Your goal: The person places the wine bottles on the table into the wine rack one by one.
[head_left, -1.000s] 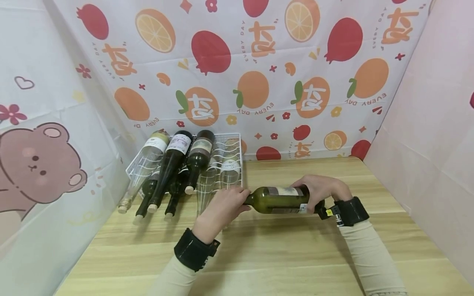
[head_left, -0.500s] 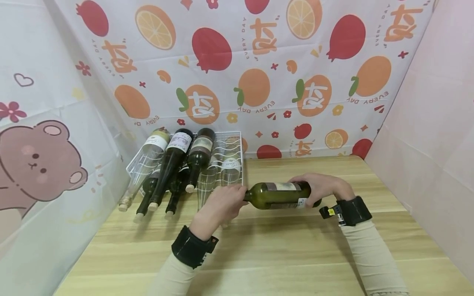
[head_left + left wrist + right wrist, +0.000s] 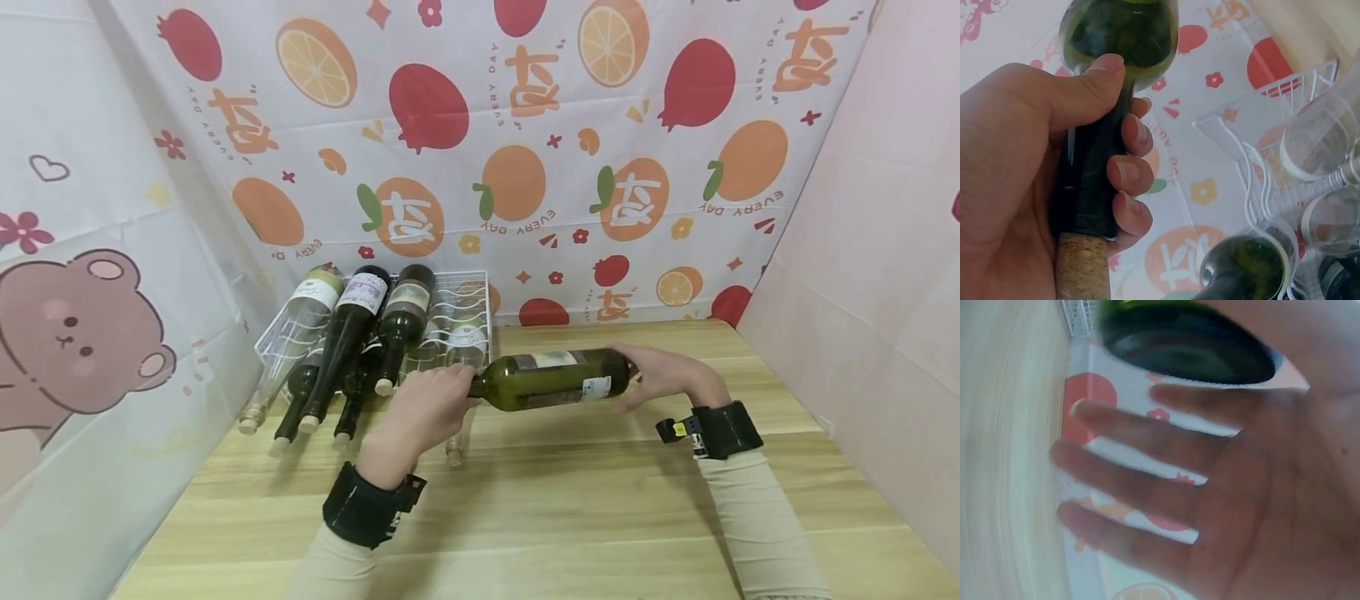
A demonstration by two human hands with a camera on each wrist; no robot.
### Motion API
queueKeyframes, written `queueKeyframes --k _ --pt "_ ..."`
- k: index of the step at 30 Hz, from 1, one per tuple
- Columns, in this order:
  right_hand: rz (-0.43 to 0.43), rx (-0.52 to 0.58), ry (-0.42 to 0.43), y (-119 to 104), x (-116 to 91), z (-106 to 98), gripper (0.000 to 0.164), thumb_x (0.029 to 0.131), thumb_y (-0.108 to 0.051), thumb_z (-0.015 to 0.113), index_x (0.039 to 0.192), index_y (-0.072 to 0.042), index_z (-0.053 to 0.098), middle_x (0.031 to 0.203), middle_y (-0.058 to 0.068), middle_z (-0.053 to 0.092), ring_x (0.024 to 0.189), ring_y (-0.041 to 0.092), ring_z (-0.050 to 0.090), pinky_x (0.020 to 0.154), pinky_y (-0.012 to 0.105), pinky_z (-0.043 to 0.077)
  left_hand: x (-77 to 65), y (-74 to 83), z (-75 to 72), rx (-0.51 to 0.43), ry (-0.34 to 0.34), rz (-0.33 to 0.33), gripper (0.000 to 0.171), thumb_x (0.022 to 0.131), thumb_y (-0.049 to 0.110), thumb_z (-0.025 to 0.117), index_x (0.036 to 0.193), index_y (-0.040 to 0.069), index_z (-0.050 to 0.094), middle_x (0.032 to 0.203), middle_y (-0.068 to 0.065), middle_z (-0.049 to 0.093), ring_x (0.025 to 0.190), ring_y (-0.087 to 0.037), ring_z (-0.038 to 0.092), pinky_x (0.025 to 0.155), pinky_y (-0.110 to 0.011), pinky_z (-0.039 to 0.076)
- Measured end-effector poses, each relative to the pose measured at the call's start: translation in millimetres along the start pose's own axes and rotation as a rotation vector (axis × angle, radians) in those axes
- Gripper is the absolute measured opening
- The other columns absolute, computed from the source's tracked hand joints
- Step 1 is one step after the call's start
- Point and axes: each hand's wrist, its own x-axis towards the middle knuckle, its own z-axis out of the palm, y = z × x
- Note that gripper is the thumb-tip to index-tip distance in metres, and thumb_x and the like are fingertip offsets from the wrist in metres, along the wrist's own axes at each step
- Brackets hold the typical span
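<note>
A green wine bottle [image 3: 551, 379] lies almost level in the air, its base pointing right and a pale label on its side. My left hand [image 3: 431, 408] grips its neck; in the left wrist view the thumb lies along the shoulder, the fingers wrap round, and a cork [image 3: 1083, 265] sticks out below the palm. My right hand [image 3: 663, 375] is at the base end. The right wrist view shows its fingers straight and spread, beside the round dark bottle base [image 3: 1191, 347], not curled round it.
At the back left a white wire rack [image 3: 489, 312] holds several corked bottles, necks toward me: a clear one [image 3: 313, 296], a dark one [image 3: 363, 293], a green one [image 3: 407, 302] and others lower down. Printed cloth [image 3: 517, 183] hangs behind the wooden table [image 3: 585, 517].
The bottle has risen and shifted left with my left hand on its neck. My right hand, earlier holding the base end, has loosened and its fingers have come off the bottle's side.
</note>
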Motion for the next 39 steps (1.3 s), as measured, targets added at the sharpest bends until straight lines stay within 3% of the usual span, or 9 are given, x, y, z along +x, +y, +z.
queueKeyframes --k 5,7,12,17,26,33,39 --pt "0.115 0.008 -0.06 3.3 3.2 5.2 0.069 0.078 -0.022 0.089 0.133 0.005 0.057 0.131 0.024 0.065 0.121 0.042 0.063 0.102 0.051 0.054 -4.7 -7.3 -4.9 -0.005 0.023 -0.032 0.026 0.092 0.029 0.078 0.096 0.009 0.063 0.079 -0.004 0.067 0.069 -0.029 0.07 0.051 -0.043 0.049" --pt "0.142 0.007 -0.087 2.6 4.9 9.2 0.07 0.08 -0.023 0.088 0.136 0.006 0.056 0.134 0.027 0.062 0.124 0.045 0.062 0.101 0.05 0.054 -7.6 -9.6 -5.8 -0.005 0.03 -0.051 0.025 0.093 0.03 0.077 0.096 0.009 0.064 0.077 -0.004 0.065 0.067 -0.029 0.069 0.05 -0.043 0.048" --pt "0.12 0.003 -0.131 -0.4 8.3 17.2 0.071 0.083 -0.021 0.085 0.142 0.002 0.053 0.137 0.03 0.06 0.123 0.047 0.061 0.1 0.051 0.054 -14.5 -15.1 -5.2 0.01 0.038 -0.097 0.026 0.093 0.028 0.077 0.103 0.006 0.066 0.082 -0.006 0.066 0.069 -0.031 0.069 0.05 -0.045 0.047" --pt "0.161 -0.003 -0.156 2.8 9.3 22.4 0.073 0.082 -0.023 0.086 0.143 0.0 0.053 0.136 0.029 0.061 0.12 0.042 0.065 0.099 0.05 0.055 -18.0 -20.2 -2.7 0.041 0.041 -0.112 0.029 0.094 0.025 0.076 0.11 0.003 0.068 0.084 -0.007 0.067 0.07 -0.031 0.068 0.05 -0.045 0.047" --pt "0.183 -0.014 -0.151 4.6 8.0 20.7 0.072 0.083 -0.025 0.085 0.143 -0.003 0.055 0.135 0.026 0.063 0.116 0.036 0.068 0.098 0.05 0.055 -14.1 -25.2 -2.7 0.016 0.117 -0.167 0.04 0.094 0.024 0.075 0.123 -0.001 0.065 0.097 -0.014 0.073 0.076 -0.036 0.071 0.053 -0.049 0.051" --pt "0.193 -0.012 -0.152 4.1 6.9 17.0 0.07 0.084 -0.026 0.085 0.143 -0.003 0.055 0.134 0.025 0.064 0.116 0.034 0.068 0.098 0.049 0.055 -10.3 -21.0 -4.1 -0.033 0.17 -0.267 0.044 0.094 0.02 0.076 0.131 0.0 0.063 0.098 -0.017 0.071 0.074 -0.039 0.07 0.05 -0.051 0.051" --pt "0.173 -0.028 -0.143 4.4 7.2 13.2 0.068 0.086 -0.026 0.084 0.143 -0.003 0.055 0.134 0.024 0.064 0.125 0.041 0.061 0.097 0.049 0.054 -3.5 -13.0 -6.7 -0.123 0.138 -0.406 0.041 0.097 0.018 0.072 0.132 -0.002 0.062 0.096 -0.019 0.07 0.078 -0.041 0.069 0.059 -0.056 0.054"
